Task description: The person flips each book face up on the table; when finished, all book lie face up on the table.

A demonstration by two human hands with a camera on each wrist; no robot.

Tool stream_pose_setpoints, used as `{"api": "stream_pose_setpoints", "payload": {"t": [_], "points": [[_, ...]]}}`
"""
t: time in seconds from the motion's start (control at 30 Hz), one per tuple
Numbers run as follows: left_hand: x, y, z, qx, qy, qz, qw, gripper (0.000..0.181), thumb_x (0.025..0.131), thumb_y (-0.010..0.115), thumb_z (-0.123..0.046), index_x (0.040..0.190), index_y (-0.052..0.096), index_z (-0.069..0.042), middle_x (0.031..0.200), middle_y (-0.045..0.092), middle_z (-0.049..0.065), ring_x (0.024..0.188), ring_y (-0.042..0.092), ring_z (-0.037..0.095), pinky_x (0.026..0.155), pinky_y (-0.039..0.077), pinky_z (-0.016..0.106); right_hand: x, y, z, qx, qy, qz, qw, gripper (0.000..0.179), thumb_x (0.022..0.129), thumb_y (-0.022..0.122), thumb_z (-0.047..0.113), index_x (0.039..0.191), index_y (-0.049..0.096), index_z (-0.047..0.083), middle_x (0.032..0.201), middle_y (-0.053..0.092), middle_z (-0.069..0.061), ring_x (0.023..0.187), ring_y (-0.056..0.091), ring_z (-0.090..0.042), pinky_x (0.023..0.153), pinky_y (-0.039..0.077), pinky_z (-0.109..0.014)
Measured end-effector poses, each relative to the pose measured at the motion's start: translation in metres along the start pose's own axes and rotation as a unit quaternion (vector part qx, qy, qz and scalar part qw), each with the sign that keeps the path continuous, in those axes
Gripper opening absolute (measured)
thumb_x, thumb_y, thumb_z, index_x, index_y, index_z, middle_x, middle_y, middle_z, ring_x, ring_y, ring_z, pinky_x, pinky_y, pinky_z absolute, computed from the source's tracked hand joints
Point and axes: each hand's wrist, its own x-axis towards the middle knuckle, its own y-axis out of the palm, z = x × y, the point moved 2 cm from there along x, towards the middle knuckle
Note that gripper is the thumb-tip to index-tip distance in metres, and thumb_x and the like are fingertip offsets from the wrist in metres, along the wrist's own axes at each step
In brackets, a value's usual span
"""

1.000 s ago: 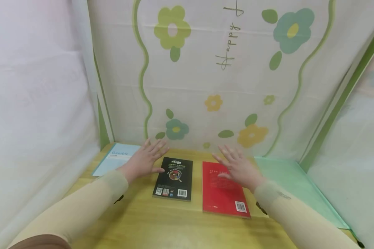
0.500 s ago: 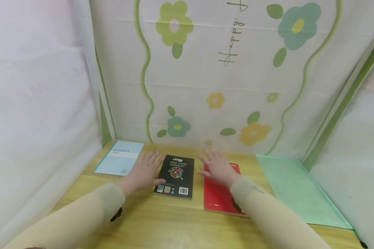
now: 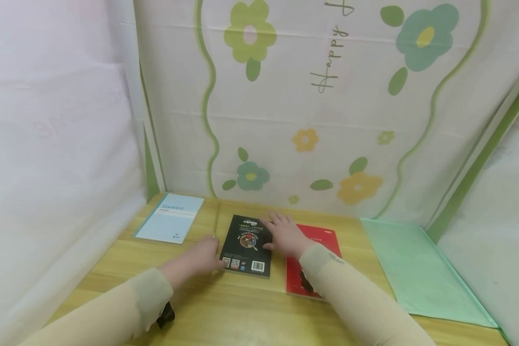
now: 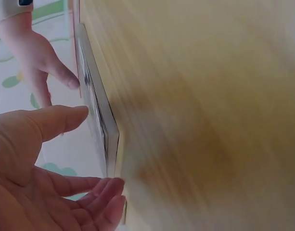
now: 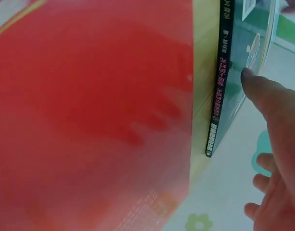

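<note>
head view: black book (image 3: 247, 245) lies between unclosed hands (image 3: 200, 255) (image 3: 285, 235), long axis toward the curtain (image 3: 277, 101)

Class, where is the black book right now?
In the head view, the black book lies on the table below centre, right of the blue notebook and left of the red book, with the left hand at its left edge.

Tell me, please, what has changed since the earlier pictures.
The right hand moved left from over the red book to the black book; the left hand lowered to its left edge. Neither visibly grips it. The books, blue notebook and green sheet stayed put.
</note>
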Motion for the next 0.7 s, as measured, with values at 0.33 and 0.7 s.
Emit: {"api": "stream_pose_setpoints", "payload": {"t": [0.33,0.7], "points": [[-0.008,0.001,0.003,-0.103,-0.051,0.028,0.9930,0.042,0.077,0.081,-0.027,0.096,0.061,0.004,0.075,0.058,0.007,0.065,0.056,0.021,0.058,0.051,0.035,0.016,0.010,-0.015,0.078,0.067,0.011,0.9946,0.084,0.084,0.077,0.043,0.147,0.041,0.002,0.145,0.047,-0.015,0.135,0.040,-0.032,0.115,0.032,-0.044],[-0.017,0.000,0.008,-0.220,-0.084,0.055,0.9702,0.034,0.080,0.073,-0.008,0.105,0.059,0.010,0.083,0.060,0.011,0.068,0.062,0.023,0.057,0.057,0.033,0.026,0.011,-0.014,0.181,0.081,0.034,0.9795,0.080,0.083,0.081,0.025,0.148,0.040,0.001,0.147,0.045,-0.018,0.136,0.040,-0.035,0.114,0.032,-0.046]]}}
